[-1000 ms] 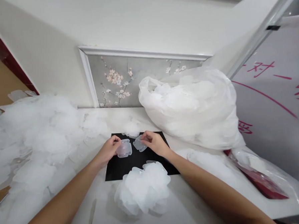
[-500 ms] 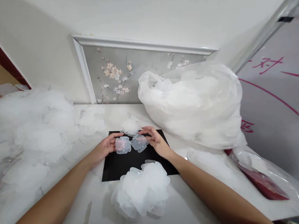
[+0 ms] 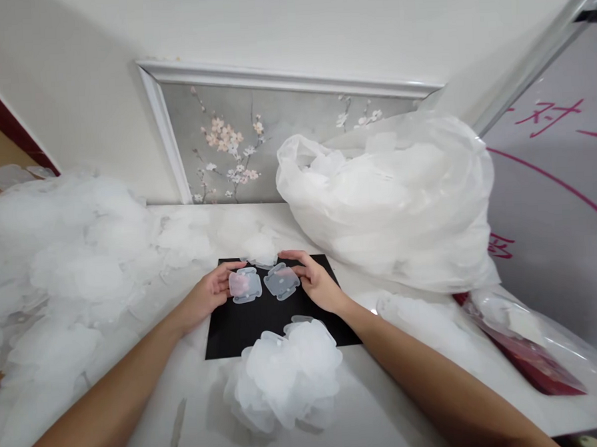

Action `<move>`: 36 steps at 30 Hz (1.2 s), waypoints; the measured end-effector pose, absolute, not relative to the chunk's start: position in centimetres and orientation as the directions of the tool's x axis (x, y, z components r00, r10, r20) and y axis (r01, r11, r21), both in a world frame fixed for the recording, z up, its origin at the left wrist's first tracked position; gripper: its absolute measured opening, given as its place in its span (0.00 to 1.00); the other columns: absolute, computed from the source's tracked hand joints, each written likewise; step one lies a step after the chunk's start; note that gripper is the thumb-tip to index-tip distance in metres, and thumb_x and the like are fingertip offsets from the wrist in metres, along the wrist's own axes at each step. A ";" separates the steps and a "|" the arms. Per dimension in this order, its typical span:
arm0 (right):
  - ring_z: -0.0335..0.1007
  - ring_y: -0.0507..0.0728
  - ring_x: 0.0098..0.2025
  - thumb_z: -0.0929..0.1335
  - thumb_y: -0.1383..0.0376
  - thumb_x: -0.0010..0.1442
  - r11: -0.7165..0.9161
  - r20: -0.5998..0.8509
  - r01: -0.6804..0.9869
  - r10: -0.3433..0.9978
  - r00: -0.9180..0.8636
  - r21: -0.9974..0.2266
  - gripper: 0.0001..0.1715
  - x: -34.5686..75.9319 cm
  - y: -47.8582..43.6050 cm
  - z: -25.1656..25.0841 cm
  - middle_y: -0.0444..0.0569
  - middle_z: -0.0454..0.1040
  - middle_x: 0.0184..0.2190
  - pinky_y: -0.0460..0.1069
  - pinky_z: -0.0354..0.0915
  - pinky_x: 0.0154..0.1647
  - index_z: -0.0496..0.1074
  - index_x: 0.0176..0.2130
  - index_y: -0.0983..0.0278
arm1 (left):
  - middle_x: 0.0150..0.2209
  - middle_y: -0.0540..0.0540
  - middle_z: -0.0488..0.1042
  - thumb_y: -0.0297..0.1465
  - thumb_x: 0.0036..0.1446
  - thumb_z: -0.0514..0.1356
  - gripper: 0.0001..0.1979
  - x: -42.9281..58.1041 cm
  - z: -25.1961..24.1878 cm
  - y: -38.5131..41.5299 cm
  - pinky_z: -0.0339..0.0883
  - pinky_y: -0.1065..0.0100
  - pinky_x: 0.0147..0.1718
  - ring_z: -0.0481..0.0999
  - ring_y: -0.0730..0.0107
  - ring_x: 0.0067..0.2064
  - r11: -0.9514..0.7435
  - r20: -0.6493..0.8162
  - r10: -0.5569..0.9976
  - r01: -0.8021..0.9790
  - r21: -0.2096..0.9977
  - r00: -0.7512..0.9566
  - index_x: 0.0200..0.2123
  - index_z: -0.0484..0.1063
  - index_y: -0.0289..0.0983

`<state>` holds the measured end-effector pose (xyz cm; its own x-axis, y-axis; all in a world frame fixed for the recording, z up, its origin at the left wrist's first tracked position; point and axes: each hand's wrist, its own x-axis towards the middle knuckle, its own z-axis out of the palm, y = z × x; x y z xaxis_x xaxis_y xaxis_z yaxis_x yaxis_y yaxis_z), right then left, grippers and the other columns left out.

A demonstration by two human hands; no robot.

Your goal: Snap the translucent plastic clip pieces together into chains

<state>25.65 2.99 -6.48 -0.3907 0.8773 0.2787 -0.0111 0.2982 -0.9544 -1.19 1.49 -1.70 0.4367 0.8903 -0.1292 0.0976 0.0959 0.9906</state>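
Observation:
Over a black mat (image 3: 234, 337), my left hand (image 3: 213, 296) holds a thin, translucent plastic piece (image 3: 249, 286) with rounded, notched edges by its left side; some fingers show pink through it. My right hand (image 3: 319, 286) grips a similar translucent piece (image 3: 282, 284) by its right side, tilted a little. A narrow gap of black separates the two pieces. Beyond them, a small heap of white plastic pieces (image 3: 260, 249) touches the mat's far edge. Closer to me, a larger clump of the same pieces (image 3: 286, 377) overlaps the mat's near edge.
A big pile of translucent pieces (image 3: 65, 262) covers the left of the white table (image 3: 153, 418). A full white plastic bag (image 3: 388, 212) stands at the back right. Further right lie more loose pieces (image 3: 424, 320) and a red item (image 3: 551, 367) under clear plastic. A whiteboard (image 3: 566, 183) borders the right.
The two plastic pieces have moved slightly apart, the right one shifting right with my right hand. My left hand is nearly where it was. The view has shifted a little.

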 end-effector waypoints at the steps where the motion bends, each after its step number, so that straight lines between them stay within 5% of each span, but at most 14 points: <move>1: 0.76 0.56 0.48 0.57 0.78 0.44 0.296 0.267 0.011 0.879 -0.396 -0.955 0.43 25.6 2.9 -6.4 0.50 0.76 0.50 0.56 0.67 0.55 0.60 0.58 0.59 | 0.49 0.42 0.78 0.23 0.48 0.61 0.30 -1.2 -1.7 1.5 0.66 0.59 0.53 0.76 0.58 0.52 0.095 -0.129 0.891 0.100 0.990 0.436 0.57 0.65 0.41; 4: 0.76 0.56 0.47 0.57 0.78 0.45 0.315 0.273 0.043 0.877 -0.396 -0.948 0.42 25.3 2.7 -6.3 0.48 0.79 0.42 0.56 0.67 0.54 0.60 0.59 0.60 | 0.48 0.43 0.78 0.22 0.46 0.60 0.32 -1.2 -1.6 1.4 0.66 0.60 0.53 0.76 0.59 0.52 0.089 -0.123 0.892 0.098 0.991 0.435 0.57 0.65 0.40; 13: 0.75 0.56 0.50 0.58 0.77 0.51 0.322 0.271 0.068 0.878 -0.395 -0.944 0.38 25.1 2.7 -6.4 0.50 0.78 0.44 0.56 0.67 0.54 0.59 0.60 0.60 | 0.50 0.42 0.78 0.20 0.44 0.59 0.33 -1.1 -1.6 1.4 0.66 0.59 0.53 0.76 0.58 0.52 0.064 -0.112 0.891 0.122 0.990 0.439 0.56 0.66 0.40; 20: 0.75 0.56 0.49 0.59 0.76 0.55 0.336 0.274 0.098 0.879 -0.391 -0.937 0.34 25.1 2.6 -6.3 0.50 0.78 0.44 0.57 0.67 0.55 0.59 0.60 0.60 | 0.51 0.43 0.77 0.20 0.40 0.55 0.25 -1.4 -2.5 1.6 0.64 0.59 0.55 0.76 0.59 0.52 0.043 -0.124 0.903 0.201 0.979 0.411 0.44 0.74 0.38; 30: 0.76 0.56 0.48 0.60 0.75 0.56 0.316 0.268 0.066 0.883 -0.385 -0.946 0.33 25.0 2.6 -6.3 0.50 0.78 0.43 0.57 0.67 0.56 0.59 0.60 0.60 | 0.28 0.53 0.70 0.21 0.37 0.52 0.09 -1.2 -2.4 1.6 0.67 0.66 0.40 0.72 0.70 0.35 -0.078 -0.041 0.920 0.283 0.956 0.389 0.26 0.64 0.38; 36: 0.74 0.56 0.50 0.61 0.73 0.57 0.352 0.307 0.052 0.870 -0.385 -0.935 0.26 25.1 2.7 -6.2 0.54 0.69 0.57 0.55 0.69 0.52 0.67 0.54 0.58 | 0.37 0.49 0.74 0.25 0.44 0.60 0.13 -1.0 -2.4 1.4 0.68 0.64 0.44 0.75 0.65 0.41 -0.076 -0.031 0.917 0.249 0.965 0.399 0.36 0.69 0.39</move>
<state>25.10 2.66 -6.19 -0.3851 0.8704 0.3067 0.0517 0.3521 -0.9345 -0.98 1.40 -2.40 0.3986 0.9166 -0.0310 0.2493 -0.0758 0.9655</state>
